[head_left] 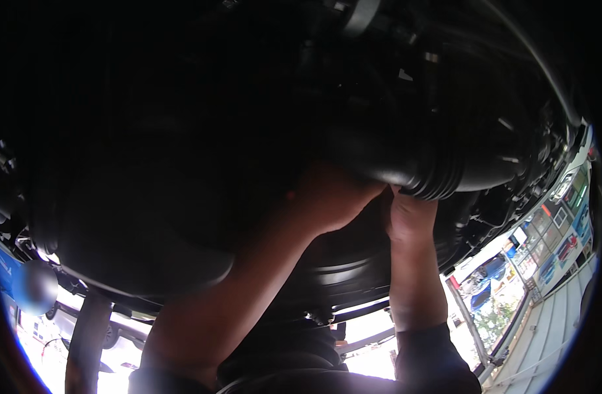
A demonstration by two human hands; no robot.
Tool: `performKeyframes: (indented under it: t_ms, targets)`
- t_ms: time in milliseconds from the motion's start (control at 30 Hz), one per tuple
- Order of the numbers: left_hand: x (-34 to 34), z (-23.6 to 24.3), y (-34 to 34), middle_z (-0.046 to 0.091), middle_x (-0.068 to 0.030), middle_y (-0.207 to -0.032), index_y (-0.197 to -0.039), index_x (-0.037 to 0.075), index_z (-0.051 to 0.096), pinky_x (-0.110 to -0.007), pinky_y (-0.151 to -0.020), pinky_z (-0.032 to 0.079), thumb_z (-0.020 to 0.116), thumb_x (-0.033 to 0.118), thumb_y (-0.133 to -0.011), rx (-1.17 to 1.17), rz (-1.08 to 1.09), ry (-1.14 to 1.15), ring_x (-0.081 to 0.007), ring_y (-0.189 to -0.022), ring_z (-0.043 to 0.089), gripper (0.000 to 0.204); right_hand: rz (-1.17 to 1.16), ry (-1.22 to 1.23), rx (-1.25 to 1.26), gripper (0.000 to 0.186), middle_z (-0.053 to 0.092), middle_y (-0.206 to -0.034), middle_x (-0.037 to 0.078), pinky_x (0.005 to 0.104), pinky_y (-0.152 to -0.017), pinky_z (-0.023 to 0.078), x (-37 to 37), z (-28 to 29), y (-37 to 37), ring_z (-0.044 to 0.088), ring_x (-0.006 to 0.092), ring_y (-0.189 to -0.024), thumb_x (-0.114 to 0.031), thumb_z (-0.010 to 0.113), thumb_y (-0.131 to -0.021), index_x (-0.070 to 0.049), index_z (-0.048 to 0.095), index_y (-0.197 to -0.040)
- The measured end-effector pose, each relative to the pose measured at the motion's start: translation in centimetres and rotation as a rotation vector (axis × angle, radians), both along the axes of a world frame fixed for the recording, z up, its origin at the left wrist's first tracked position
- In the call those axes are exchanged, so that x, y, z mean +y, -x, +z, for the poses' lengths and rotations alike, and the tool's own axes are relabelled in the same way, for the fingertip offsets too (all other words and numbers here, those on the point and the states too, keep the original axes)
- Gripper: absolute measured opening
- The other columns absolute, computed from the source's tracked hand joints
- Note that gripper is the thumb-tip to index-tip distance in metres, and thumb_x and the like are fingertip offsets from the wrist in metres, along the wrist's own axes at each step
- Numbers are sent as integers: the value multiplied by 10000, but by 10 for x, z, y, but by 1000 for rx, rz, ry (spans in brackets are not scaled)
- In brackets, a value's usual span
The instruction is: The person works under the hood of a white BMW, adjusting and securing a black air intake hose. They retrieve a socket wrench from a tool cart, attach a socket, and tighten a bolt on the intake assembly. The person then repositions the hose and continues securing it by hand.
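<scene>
Both my arms reach up into the dark underside of a vehicle. Just below a black ribbed duct (pixel 439 180), my left hand (pixel 337 197) is bent inward and looks closed, its thumb side towards the right hand. Shadow covers most of its fingers, and what they hold cannot be made out. Close beside it, my right hand (pixel 411 209) is raised against the lower side of the duct. Its fingers disappear behind the duct, so their grip is hidden. The two hands nearly meet under the duct's left end.
A large dark rounded panel (pixel 143 256) hangs to the left of my arms. A pale curved hose or bar (pixel 544 59) runs along the upper right. At lower left stands a dark post (pixel 89 341). Bright workshop surroundings and a ribbed light surface (pixel 550 335) show at the right.
</scene>
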State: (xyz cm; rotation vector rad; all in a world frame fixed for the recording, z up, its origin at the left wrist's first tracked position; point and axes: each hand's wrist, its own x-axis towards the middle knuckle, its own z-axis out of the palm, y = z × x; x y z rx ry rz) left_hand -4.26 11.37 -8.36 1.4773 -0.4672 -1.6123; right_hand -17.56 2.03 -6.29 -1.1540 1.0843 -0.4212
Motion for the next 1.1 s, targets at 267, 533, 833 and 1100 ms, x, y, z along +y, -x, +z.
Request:
performKeyframes:
  t_ms: [267,533,833,1100]
  targets:
    - [1,16,-12,695,-116,-1014,-1163,11,642,-374,-762,621,698,325,-964,478,255,-173,-218,-831,697,376,-23,-203,-67,269,699,-1056,43,311,-905,497,0,3,-7,659,148,-1009,14,704,-873,-41,651,-1131]
    - [3,16,-4,676,-151,-1163,-1237,3,632,-444,-920,564,689,248,-940,358,267,-52,-281,-999,662,389,27,18,34,218,716,-983,68,296,-785,525,3,7,-22,668,144,-875,-90,750,-867,11,686,-1049]
    - [3,23,-11,669,-171,-1121,-1226,-20,592,-467,-838,585,593,300,-1001,407,197,-120,-267,-915,672,391,89,-38,2,300,704,-958,86,304,-835,500,-2,9,-20,656,164,-912,-150,729,-865,39,654,-1086]
    - [3,16,-6,657,-179,-1170,-1258,-16,577,-481,-885,560,593,254,-989,349,210,-28,-276,-984,650,381,72,34,97,363,691,-1001,90,309,-832,495,-1,6,-21,643,163,-936,-150,736,-849,50,626,-1131]
